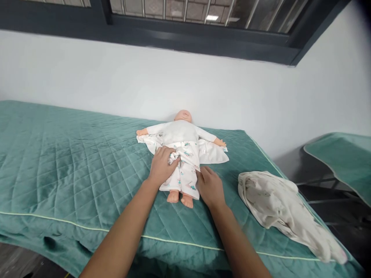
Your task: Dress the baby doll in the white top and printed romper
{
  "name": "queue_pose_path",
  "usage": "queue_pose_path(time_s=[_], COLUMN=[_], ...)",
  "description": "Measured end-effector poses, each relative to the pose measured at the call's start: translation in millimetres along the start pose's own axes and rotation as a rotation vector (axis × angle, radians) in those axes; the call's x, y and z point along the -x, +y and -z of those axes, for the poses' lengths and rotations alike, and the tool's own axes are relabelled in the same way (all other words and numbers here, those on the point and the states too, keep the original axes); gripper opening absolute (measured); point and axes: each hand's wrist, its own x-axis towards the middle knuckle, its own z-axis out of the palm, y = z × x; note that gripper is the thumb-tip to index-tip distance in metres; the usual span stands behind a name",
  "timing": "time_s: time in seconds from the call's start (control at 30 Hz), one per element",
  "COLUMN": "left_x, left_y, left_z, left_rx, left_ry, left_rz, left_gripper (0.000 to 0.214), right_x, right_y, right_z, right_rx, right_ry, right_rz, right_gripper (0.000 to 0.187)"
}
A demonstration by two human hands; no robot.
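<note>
A baby doll (183, 116) lies face up, its head by the wall and its bare feet towards me. It wears a white long-sleeved top (180, 132) and white printed pants (189, 181). Spread out beneath its arms is a printed white jacket (213, 152). My left hand (164, 164) is closed on a bunched fold of the pants near the waist. At the pants' right side, my right hand (210, 186) pinches the edge of the cloth beside the leg; its fingertips are partly hidden.
The doll rests on a green quilted bedspread (87, 166). A crumpled pale baby garment (272, 200) lies to the right, near the bed's edge. Behind stands a white wall (130, 77) under a dark window frame (197, 34). A green-covered seat (344, 158) is at far right.
</note>
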Motion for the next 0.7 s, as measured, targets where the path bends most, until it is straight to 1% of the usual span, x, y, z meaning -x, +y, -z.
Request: queue_pose_path(time_s=[0.17,0.27,0.37,0.47,0.6,0.7], left_x=[1.3,-0.3,-0.8,7.4,31.0,42.0], left_y=[0.6,-0.5,0.0,6.6,21.0,24.5], left_z=[1.9,1.1,2.4,12.0,33.1,40.8], left_rx=[-0.011,-0.009,0.018,0.103,0.193,0.213], left_ry=[0.007,-0.011,-0.022,-0.046,-0.101,-0.088], left_rz=[0.046,0.097,0.135,0.160,0.129,0.130], left_gripper=[0.017,0.015,0.011,0.009,0.017,0.017], right_x=[26.4,29.6,25.9,22.2,20.7,18.9], right_y=[-15.2,-16.3,-13.2,-10.3,-8.9,-7.0], right_z=[2.4,0.4,-2.3,-4.3,-5.8,-6.0], right_rx=[-0.154,-0.207,-0.220,-0.233,-0.268,-0.391], right_ry=[0.009,0.018,0.011,0.010,0.013,0.031], right_rz=[-0.034,-0.065,-0.059,-0.065,-0.109,-0.159], right_gripper=[0.028,0.030,0.032,0.033,0.031,0.025])
